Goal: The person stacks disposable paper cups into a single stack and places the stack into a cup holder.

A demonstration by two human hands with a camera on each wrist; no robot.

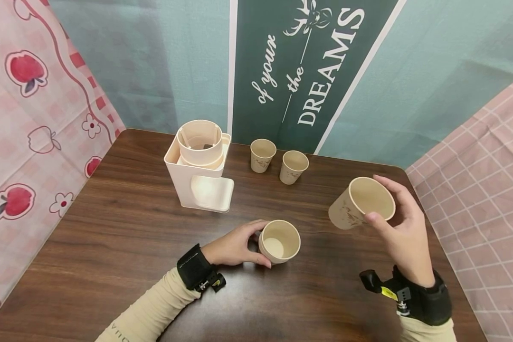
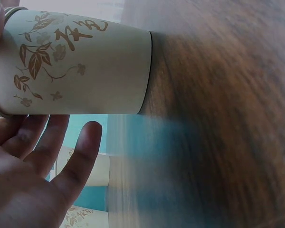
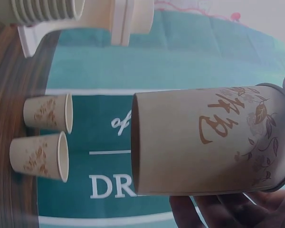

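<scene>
My left hand (image 1: 235, 244) grips a stack of beige paper cups (image 1: 280, 241) near the middle of the table, thumb and fingers at its near-left side. In the left wrist view the bottom of the stack (image 2: 80, 66), printed with brown leaves, meets the tabletop. Several nested rims (image 3: 47, 9) show in the right wrist view. Over the table's right side, my right hand (image 1: 403, 228) holds a single paper cup (image 1: 346, 211) near its rim, thumb in front and fingers behind. That cup is raised and tilted, its mouth towards the head camera.
A white cup holder (image 1: 181, 183) with a round tube on top and a front ledge stands at the back left. Two paper cups, one (image 1: 262, 156) beside the other (image 1: 293, 167), stand upright near the table's back edge. Cloth curtains (image 1: 145, 61) surround the wooden table (image 1: 111, 237).
</scene>
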